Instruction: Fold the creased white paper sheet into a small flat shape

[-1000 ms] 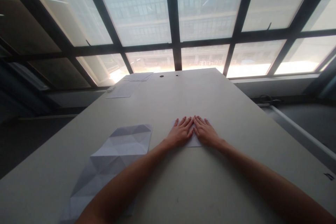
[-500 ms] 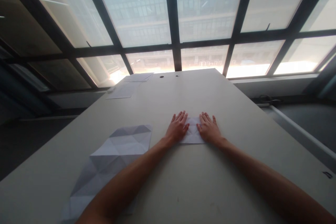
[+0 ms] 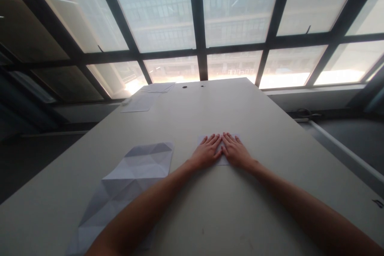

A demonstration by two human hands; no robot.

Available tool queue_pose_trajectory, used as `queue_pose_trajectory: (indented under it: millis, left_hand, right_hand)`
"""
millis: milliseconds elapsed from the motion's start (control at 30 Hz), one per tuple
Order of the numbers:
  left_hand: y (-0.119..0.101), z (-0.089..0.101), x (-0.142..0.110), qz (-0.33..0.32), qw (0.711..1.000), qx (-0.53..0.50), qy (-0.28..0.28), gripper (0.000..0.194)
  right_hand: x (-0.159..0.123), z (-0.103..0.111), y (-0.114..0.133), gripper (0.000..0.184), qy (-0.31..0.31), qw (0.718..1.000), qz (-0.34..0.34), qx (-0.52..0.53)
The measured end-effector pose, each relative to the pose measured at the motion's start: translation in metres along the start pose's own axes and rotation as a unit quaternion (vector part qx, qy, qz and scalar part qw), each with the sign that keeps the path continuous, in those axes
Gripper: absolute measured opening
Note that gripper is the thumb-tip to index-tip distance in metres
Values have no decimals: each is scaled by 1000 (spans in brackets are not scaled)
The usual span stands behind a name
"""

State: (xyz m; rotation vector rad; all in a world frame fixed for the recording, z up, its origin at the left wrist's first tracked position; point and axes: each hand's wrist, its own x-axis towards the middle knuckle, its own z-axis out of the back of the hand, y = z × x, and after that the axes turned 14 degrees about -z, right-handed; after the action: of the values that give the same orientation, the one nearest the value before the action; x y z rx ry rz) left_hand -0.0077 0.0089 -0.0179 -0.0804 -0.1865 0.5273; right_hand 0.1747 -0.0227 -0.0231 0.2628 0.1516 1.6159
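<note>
White paper lies under the left hand and right hand, both flat, unclenched.

**Whites Against a Dark Grid**

My tabletop is plain greyish white. The creased paper at near left bears white and violet-grey triangular facets; my small sheet, to its right, is white. Far: blackish window frame, gridded, pale-blue panes.

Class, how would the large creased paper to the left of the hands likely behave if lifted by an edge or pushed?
The creased paper looks thin, so it would probably feel light and sag when lifted. Being visibly creased, it would likely bend unevenly rather than curve smoothly. Spread low on the smooth-looking table, it would probably slide, not tip.
</note>
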Motion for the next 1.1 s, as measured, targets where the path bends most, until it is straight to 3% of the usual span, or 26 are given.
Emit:
queue_pose_trajectory:
  millis: [500, 867, 1000, 1100]
  left_hand:
    - [-4, 3, -1, 17, 1000, -5, -3, 64]
    - [-1, 5, -1, 15, 1000, 0, 8, 60]
    - [-2, 4, -1, 16, 1000, 0, 6, 59]
    - [-3, 6, -1, 19, 1000, 0, 8, 59]
  right_hand:
    - [-1, 0, -6, 59, 11, 998, 61, 7]
    - [1, -2, -10, 64, -32, 991, -127, -20]
    - [2, -1, -12, 66, -46, 988, -148, -20]
    - [0, 4, -9, 64, -88, 989, -118, -26]
